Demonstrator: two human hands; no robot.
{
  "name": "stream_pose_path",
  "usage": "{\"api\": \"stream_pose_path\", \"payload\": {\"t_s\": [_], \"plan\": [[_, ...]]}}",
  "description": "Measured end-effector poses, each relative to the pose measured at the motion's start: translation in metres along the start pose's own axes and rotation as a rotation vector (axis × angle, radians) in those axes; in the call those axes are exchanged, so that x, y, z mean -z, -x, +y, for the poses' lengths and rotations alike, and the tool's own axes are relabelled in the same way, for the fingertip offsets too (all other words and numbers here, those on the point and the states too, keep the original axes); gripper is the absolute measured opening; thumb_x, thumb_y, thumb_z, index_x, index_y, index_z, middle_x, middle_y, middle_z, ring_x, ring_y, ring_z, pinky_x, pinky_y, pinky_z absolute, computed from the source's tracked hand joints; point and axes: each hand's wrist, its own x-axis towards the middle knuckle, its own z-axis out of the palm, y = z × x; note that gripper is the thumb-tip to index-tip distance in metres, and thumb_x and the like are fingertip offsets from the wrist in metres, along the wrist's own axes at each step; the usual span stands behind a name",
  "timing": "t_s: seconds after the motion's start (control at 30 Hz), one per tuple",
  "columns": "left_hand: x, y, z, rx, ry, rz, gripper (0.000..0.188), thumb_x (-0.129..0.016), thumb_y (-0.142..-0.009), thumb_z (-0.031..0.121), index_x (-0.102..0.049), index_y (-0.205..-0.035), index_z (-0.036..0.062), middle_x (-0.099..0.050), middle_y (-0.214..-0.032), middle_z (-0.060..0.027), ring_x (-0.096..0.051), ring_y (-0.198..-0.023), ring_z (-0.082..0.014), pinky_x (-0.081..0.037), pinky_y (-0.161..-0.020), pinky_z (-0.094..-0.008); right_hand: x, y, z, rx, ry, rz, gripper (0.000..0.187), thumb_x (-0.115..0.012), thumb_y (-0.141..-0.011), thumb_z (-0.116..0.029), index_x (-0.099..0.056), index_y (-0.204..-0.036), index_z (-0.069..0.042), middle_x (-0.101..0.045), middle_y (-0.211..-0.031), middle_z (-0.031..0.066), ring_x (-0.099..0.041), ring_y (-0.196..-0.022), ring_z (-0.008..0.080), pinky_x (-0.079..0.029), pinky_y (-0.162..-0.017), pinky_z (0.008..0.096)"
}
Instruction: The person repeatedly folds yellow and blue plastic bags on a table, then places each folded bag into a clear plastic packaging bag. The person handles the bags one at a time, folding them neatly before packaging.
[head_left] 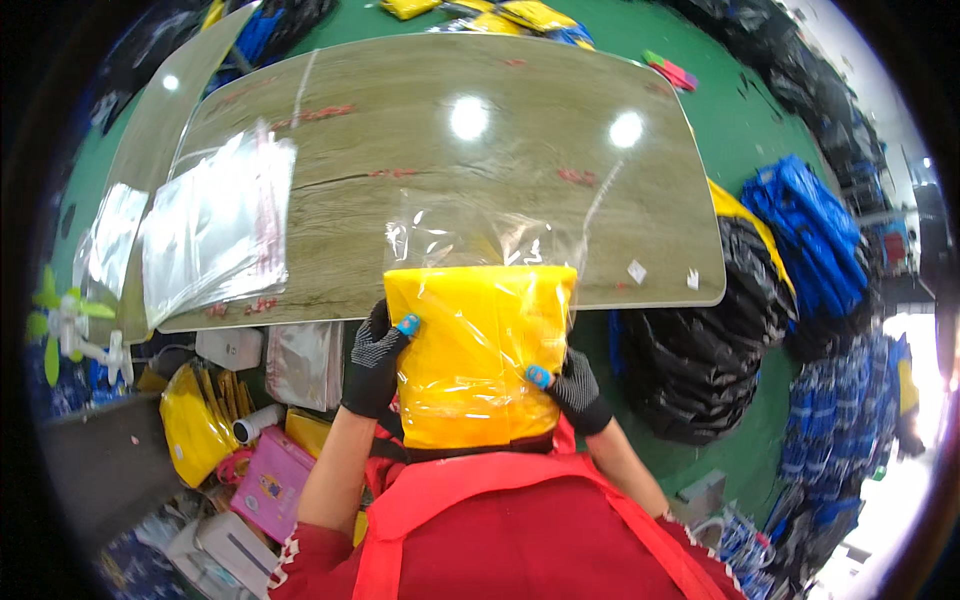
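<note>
Both hands' fingers, left hand [375, 362] and right hand [578, 390], pinch yellow bag [478, 350] at counter [450, 170] near edge; clear bags [215, 225] stacked at left edge.

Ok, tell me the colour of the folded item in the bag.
Yellow folded item, head view.

Gloved hands, left [377, 362], right [577, 388], grip yellow bagged pack [480, 350] at table [400, 130] edge.

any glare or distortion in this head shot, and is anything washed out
In the head view, two round lamp reflections glare on the wooden table; the clear bag over the yellow folded item throws small highlights; fisheye bends the table's edges; the right rim is blown out white; the left hand and right hand look sharp.
</note>
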Motion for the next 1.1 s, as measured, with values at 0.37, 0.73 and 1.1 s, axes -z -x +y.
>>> {"api": "stream_pose_path", "payload": {"t_s": [0.37,0.73,1.1], "plan": [[0.027,0.013,-0.017,0.316,-0.511,-0.249,0.060,-0.074,-0.083,0.025,-0.049,-0.133,0.0042,-0.060,-0.124,-0.0062,-0.057,-0.108,-0.0177,-0.045,-0.094,-0.0321,0.003,0.047,0.047,-0.263,-0.312,-0.117,0.053,-0.071,-0.088,-0.026,-0.051,-0.132,-0.003,-0.061,-0.123,0.0075,-0.059,-0.109,0.0169,-0.046,-0.097,0.0302],[-0.007,-0.042,0.041,-0.456,-1.359,-0.550,0.060,-0.073,-0.082,0.037,-0.055,-0.132,0.0108,-0.053,-0.135,-0.0157,-0.042,-0.131,-0.0340,-0.031,-0.110,-0.0451,0.040,-0.064,-0.016,0.066,-0.697,-0.385,0.059,-0.056,-0.096,-0.039,-0.041,-0.138,-0.001,-0.055,-0.129,0.0084,-0.053,-0.115,0.0180,-0.043,-0.099,0.0335],[-0.043,-0.096,0.060,-0.350,-0.415,-0.447,0.070,-0.071,-0.083,0.023,-0.038,-0.143,0.0067,-0.047,-0.138,-0.0086,-0.043,-0.130,-0.0197,-0.034,-0.108,-0.0351,0.032,-0.080,-0.086,0.454,0.092,0.091,0.027,-0.074,-0.083,-0.022,-0.066,-0.101,-0.004,-0.053,-0.133,0.0150,-0.052,-0.118,0.0223,-0.038,-0.101,0.0348]]}}
